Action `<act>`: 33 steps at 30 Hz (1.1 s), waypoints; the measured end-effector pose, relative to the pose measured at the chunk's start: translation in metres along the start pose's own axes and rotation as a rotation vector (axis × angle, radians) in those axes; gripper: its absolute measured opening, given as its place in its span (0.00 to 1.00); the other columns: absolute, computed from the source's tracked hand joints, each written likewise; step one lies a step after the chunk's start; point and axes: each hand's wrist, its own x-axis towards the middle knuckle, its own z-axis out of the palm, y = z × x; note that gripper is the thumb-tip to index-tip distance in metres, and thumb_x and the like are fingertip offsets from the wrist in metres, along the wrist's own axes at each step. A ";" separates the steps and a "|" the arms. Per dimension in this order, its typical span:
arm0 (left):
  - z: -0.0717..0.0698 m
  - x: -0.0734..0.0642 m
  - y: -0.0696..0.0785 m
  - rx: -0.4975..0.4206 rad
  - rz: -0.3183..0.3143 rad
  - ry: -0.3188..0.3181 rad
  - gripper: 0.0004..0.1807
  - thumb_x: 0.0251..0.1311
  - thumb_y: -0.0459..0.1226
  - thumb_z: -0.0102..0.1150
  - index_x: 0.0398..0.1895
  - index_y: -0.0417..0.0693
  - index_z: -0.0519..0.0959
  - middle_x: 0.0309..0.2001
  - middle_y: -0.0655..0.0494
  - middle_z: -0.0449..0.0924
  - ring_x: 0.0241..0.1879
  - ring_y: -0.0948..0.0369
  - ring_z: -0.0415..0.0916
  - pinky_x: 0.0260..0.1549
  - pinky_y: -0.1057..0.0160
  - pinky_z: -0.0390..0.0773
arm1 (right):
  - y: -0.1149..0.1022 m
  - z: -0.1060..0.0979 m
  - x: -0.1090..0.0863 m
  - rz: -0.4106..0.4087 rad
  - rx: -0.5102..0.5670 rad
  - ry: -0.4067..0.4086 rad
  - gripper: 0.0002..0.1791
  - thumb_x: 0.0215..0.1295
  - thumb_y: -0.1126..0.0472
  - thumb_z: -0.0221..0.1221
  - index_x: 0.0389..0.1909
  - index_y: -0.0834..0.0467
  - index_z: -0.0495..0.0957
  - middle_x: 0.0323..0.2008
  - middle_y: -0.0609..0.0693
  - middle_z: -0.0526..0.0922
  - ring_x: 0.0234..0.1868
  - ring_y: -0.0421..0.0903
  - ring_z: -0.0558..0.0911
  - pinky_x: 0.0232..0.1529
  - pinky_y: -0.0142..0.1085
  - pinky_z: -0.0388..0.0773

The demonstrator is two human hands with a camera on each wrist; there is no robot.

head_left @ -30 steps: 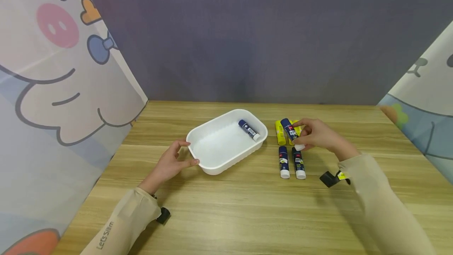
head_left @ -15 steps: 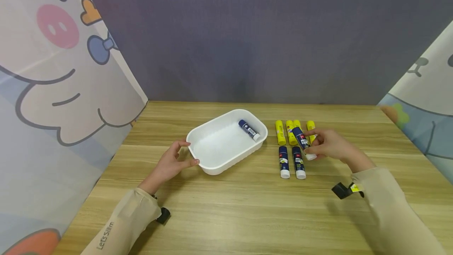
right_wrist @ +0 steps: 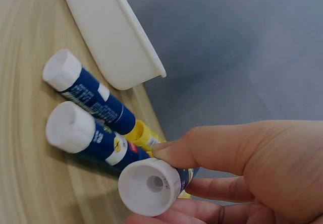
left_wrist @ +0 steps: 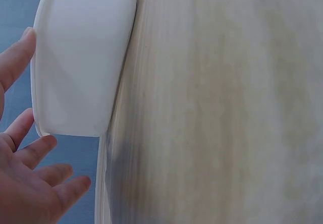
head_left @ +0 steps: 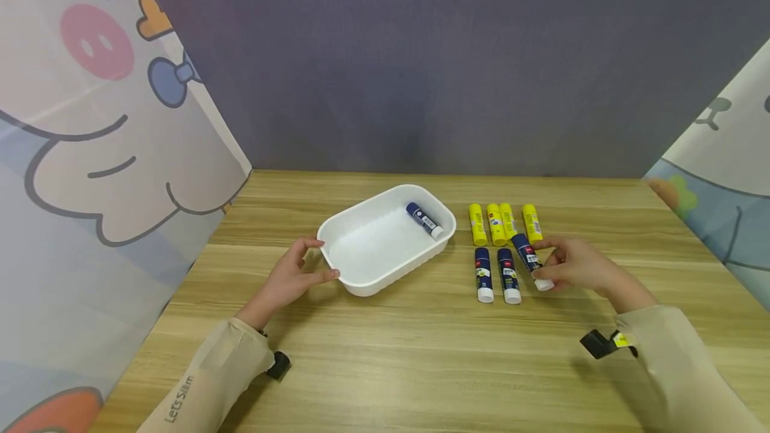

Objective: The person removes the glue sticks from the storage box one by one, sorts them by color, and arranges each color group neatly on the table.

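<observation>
My right hand (head_left: 580,269) pinches a dark blue glue stick (head_left: 529,257) between thumb and fingers, its white end tilted toward me. In the right wrist view that white end faces the camera; whether the glue stick touches the table cannot be told. To its left lie two more blue glue sticks (head_left: 484,276), side by side. Behind them is a row of several yellow glue sticks (head_left: 496,224). A white tray (head_left: 373,246) holds one blue glue stick (head_left: 424,220) at its right end. Spread fingers of my left hand (head_left: 289,279) touch the tray's left end, thumb on the rim.
The wooden table (head_left: 409,366) carries everything. A grey panel (head_left: 397,72) rises along its back edge. Cartoon-printed sheets (head_left: 120,172) stand at the left and right sides.
My right hand has carried the blue glue stick right and toward me, from over the yellow row to beside the two blue ones. My left hand and the tray have stayed put.
</observation>
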 end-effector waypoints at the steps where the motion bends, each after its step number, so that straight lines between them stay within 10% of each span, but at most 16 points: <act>1: 0.000 0.000 0.001 0.001 -0.001 -0.001 0.33 0.55 0.35 0.73 0.59 0.33 0.66 0.71 0.33 0.60 0.73 0.37 0.50 0.68 0.33 0.51 | 0.002 0.000 -0.001 0.005 0.013 -0.005 0.38 0.59 0.68 0.67 0.64 0.80 0.59 0.28 0.54 0.79 0.26 0.46 0.81 0.29 0.42 0.86; 33: -0.001 -0.002 0.003 -0.007 0.011 -0.008 0.34 0.56 0.35 0.72 0.60 0.32 0.65 0.71 0.32 0.59 0.73 0.38 0.48 0.68 0.33 0.49 | 0.017 0.019 0.001 0.227 0.107 -0.080 0.48 0.65 0.62 0.62 0.71 0.75 0.39 0.30 0.58 0.78 0.24 0.47 0.82 0.27 0.41 0.85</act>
